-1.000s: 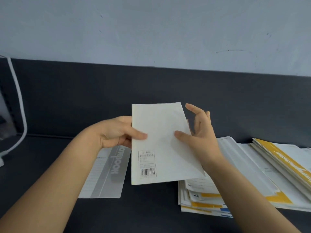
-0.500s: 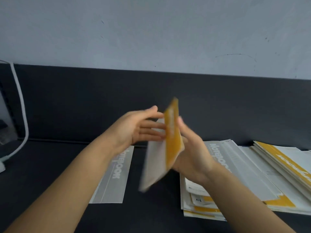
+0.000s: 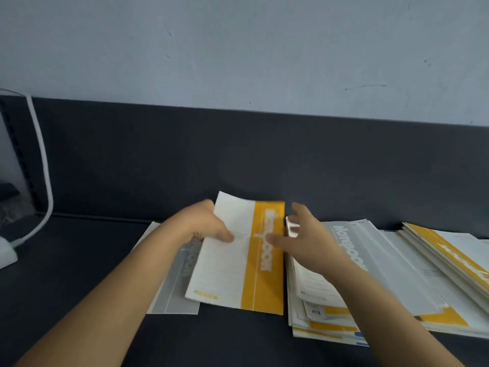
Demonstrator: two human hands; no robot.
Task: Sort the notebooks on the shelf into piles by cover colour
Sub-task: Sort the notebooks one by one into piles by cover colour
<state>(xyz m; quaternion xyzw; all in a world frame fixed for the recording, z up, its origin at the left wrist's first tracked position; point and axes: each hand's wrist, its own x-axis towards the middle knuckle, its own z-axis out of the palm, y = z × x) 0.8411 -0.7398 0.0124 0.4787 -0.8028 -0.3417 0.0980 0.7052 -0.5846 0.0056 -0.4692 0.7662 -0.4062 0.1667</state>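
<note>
A white notebook with a yellow band (image 3: 239,256) is held front side up over the dark shelf, tilted a little. My left hand (image 3: 205,229) grips its left edge, thumb on the cover. Spread beside the yellow band, my right hand (image 3: 304,241) has relaxed fingers and its thumb touches the cover. A grey-banded notebook (image 3: 172,287) lies flat on the shelf, partly under the held one. To the right sits a loose pile of notebooks (image 3: 352,300) with a grey-banded one on top.
More yellow-banded notebooks (image 3: 447,255) are stacked at the far right. A white cable (image 3: 42,160) hangs down at the left to a white block (image 3: 6,254). A dark back panel (image 3: 238,154) rises behind the shelf.
The notebook was turned over from its white back to its yellow-banded front and lowered toward the shelf. My right hand let go of it and opened beside it.
</note>
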